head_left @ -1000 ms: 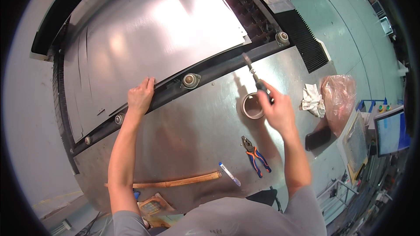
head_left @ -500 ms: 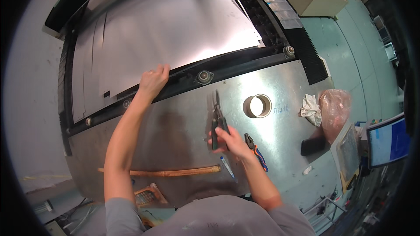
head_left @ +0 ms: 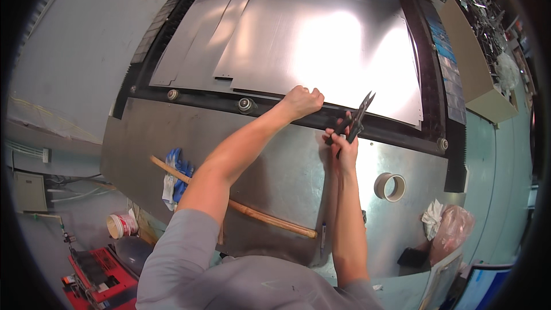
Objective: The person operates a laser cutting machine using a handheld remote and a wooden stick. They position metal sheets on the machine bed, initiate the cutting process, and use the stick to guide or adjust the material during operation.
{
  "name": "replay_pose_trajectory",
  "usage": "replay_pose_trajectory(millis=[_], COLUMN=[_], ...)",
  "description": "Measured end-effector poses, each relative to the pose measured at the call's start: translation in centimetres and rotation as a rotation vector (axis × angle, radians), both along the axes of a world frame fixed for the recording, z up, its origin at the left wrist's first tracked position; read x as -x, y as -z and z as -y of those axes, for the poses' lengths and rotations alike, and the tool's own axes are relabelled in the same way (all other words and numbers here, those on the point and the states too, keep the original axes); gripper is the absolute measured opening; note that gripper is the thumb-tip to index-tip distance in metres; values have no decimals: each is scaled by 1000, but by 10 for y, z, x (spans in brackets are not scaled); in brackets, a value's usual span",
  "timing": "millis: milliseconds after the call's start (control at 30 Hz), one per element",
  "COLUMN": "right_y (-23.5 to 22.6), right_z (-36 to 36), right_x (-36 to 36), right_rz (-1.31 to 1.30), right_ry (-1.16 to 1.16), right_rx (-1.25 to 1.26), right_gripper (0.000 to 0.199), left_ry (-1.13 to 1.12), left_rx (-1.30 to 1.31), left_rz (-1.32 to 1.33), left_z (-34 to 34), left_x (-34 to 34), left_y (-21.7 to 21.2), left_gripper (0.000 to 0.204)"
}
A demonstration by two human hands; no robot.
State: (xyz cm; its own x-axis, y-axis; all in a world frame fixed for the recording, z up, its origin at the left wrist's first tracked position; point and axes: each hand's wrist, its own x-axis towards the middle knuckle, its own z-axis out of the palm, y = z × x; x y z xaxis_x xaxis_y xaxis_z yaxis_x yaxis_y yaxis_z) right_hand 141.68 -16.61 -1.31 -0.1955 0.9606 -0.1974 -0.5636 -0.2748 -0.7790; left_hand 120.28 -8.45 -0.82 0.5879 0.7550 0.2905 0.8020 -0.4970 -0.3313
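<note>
My right hand (head_left: 346,142) is wrapped round black-handled snips (head_left: 363,112), whose pointed jaws are slightly apart and angle up over the front edge of a large shiny metal sheet (head_left: 275,40). To its left, my left hand (head_left: 304,103) is closed at that same edge. Whatever its fingers pinch is hidden. Under the sheet, a dark machine rail (head_left: 206,99) carries ball rollers (head_left: 245,104). Narrower sheets (head_left: 201,51) lie at the left of the big one.
On the metal table (head_left: 275,166) are a tape roll (head_left: 390,187), a wooden stick (head_left: 270,220), blue-white gloves (head_left: 177,178), a pen (head_left: 323,235), crumpled paper (head_left: 431,218), a pinkish plastic bag (head_left: 452,227) and a black object (head_left: 412,258). A red machine (head_left: 103,275) stands lower left.
My view has swung left, so the gloves and red machine now show. My right hand has lifted the snips forward from over the table to the sheet's edge. My left hand stays at the edge.
</note>
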Motion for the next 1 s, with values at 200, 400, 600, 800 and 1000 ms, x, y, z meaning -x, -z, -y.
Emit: replay_pose_trajectory(millis=[200,400,600,800,1000], right_y=[-14,-20,-11,-9,-6], right_z=[-43,-52,-62,-66,-64], right_x=[19,28,23,14,15], right_rz=[110,-15,-63,-66,15], right_ry=[-5,68,137,144,200], right_rx=[126,116,148,114,112], right_gripper=[67,56,53,57,58], left_ry=[0,-42,-315,-435,-275], left_rx=[11,39,212,224,97], left_rz=[41,143,461,545,669], left_z=[-1,-1,23,38,28], left_x=[3,1,46,141,154], left_y=[-4,-4,-4,11,22], left_gripper=[7,12,56,48,31])
